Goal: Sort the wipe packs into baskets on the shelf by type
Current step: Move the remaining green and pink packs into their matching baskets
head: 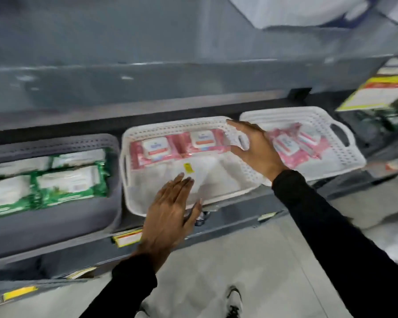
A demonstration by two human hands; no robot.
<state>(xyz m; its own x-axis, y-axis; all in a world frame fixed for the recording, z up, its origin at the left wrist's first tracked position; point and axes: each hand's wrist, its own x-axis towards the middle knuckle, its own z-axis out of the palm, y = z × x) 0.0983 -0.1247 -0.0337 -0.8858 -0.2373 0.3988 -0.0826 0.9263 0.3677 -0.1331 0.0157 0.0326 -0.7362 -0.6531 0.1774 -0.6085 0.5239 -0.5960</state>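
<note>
Three baskets sit side by side on a grey shelf. The grey basket (55,216) on the left holds several green wipe packs (69,184). The middle white basket (133,143) has two pink wipe packs (177,145) along its back wall. The right white basket (345,157) holds more pink packs (292,143). My left hand (168,216) hovers flat over the middle basket's front rim, fingers apart and holding nothing. My right hand (255,150) is spread over the gap between the two white baskets, also holding nothing. The view is blurred.
The shelf's front edge (228,228) carries yellow price labels (126,237). Boxed goods with yellow and red print (377,90) stand at the far right. A higher grey shelf (147,72) overhangs the baskets. My shoes (233,299) and pale floor show below.
</note>
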